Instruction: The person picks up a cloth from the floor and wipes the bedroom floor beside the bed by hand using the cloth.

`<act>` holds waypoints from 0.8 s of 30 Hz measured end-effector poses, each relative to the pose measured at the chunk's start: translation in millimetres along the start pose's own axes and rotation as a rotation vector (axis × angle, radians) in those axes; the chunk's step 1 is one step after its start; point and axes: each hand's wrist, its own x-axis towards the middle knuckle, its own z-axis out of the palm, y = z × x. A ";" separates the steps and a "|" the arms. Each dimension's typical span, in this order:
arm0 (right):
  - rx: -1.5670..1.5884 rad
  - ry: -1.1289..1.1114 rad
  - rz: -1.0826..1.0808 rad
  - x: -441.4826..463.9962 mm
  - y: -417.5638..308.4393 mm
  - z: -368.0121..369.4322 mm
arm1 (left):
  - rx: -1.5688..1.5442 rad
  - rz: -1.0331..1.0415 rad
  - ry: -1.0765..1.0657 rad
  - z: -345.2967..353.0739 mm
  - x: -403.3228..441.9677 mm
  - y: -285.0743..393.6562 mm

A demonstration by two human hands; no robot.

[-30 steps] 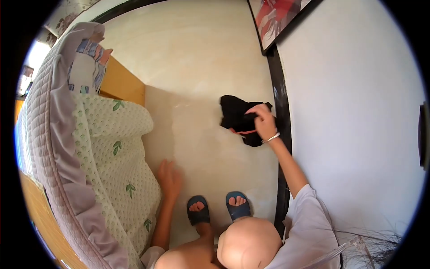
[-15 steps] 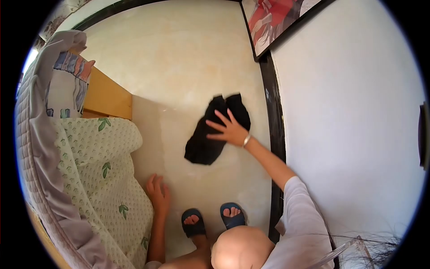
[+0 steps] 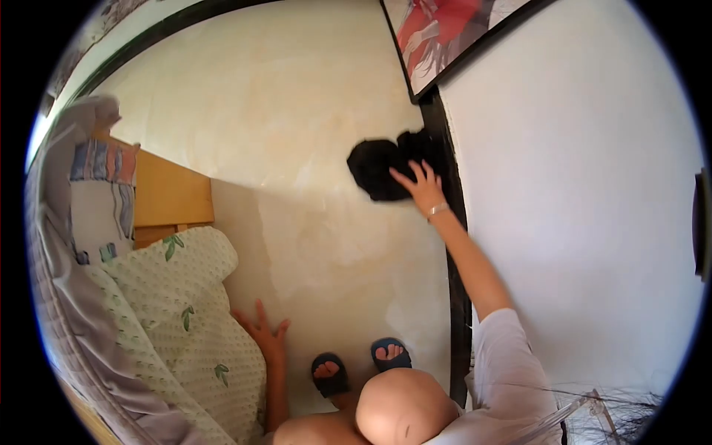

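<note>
A crumpled black cloth (image 3: pixel 375 170) lies on the pale floor against the dark skirting at the right. My right hand (image 3: pixel 425 189), with a band at the wrist, rests on the cloth's near edge, fingers stretched and apart. What kind of cloth it is cannot be made out. Low on the left, my left hand (image 3: pixel 262 332) is beside the leaf-patterned bedding (image 3: pixel 196 311), its fingers spread and nothing in them. Whether it touches the bedding's edge is hard to tell.
A yellow wooden bedside piece (image 3: pixel 174 189) and a patterned fabric (image 3: pixel 104 200) stand at the left. A framed picture (image 3: pixel 437 37) leans near the white wall (image 3: pixel 578 193). My feet in dark slippers (image 3: pixel 330 374) are on the floor (image 3: pixel 311 245).
My right hand and the black cloth have shifted up and right to the skirting; the cloth has bunched up. My left hand's fingers have spread wider. The view has moved slightly.
</note>
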 end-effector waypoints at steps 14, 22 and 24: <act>0.293 -0.488 0.316 -346.1 -109.1 -41.5 | -0.128 0.007 0.032 28.7 -5.0 -22.5; 0.303 -0.320 0.245 -363.7 -103.5 -36.2 | -0.105 0.066 -0.155 11.2 -123.5 -47.8; 0.285 -0.377 0.178 -369.3 -99.9 -38.3 | 0.013 0.115 -0.050 32.9 -167.6 -80.5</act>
